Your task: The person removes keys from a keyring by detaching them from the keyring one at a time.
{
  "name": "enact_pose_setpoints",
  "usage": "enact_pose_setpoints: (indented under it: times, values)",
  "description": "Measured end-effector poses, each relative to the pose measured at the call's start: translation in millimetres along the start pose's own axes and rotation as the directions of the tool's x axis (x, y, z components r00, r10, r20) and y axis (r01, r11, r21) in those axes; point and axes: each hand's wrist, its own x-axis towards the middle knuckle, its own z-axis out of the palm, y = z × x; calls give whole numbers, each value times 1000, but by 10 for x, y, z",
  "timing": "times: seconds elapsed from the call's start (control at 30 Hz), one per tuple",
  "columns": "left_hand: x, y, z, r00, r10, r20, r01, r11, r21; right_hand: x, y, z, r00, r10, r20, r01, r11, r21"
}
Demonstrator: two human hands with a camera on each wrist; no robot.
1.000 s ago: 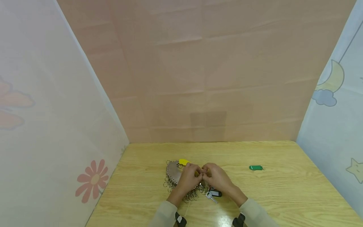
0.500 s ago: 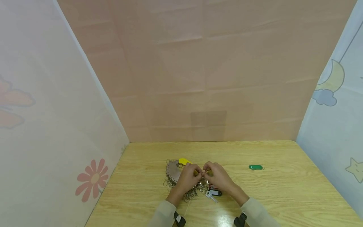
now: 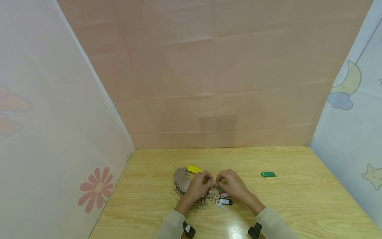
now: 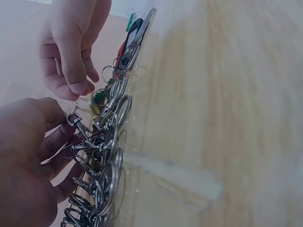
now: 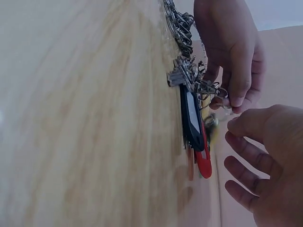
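Note:
My left hand (image 3: 198, 186) pinches the end of a small metal snap hook (image 4: 75, 119), one of several along the edge of a grey-brown key holder (image 3: 181, 177). Just to its right, my right hand (image 3: 234, 186) has thumb and index finger together at a thin ring (image 5: 226, 113), which it seems to pinch; something blurred hangs beside it. A small gap lies between the two hands. Under the right hand lie a black key tag (image 3: 226, 201), a red key tag (image 5: 203, 163) and a silver key (image 3: 221, 205). A yellow tag (image 3: 194, 169) rests at the holder's far edge.
A green key tag (image 3: 268, 174) lies apart on the wooden table (image 3: 298, 199), to the right. Metal rings (image 4: 111, 179) crowd the holder's near edge. A strip of clear tape (image 4: 184, 182) is on the tabletop. Cloth screens stand behind and at both sides.
My right hand has drawn a little to the right, away from the left, and the gap between the fingertips has widened. More of the red tag shows. The left hand has barely moved.

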Motion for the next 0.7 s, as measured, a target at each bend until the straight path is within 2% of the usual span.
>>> enact_pose_setpoints:
  times: [0.27,0.53,0.7]
  values:
    - [0,2,-18,1000,-17,27,19,995,-99,-21,-6,13,999,41,28,-43,996,77]
    - [-10,15,-31,999,-12,41,19,985,-172,10,-17,108,1000,13,7,-13,1000,12]
    - [-16,15,-34,999,-10,36,16,982,-187,31,-33,128,999,40,9,-40,999,4]
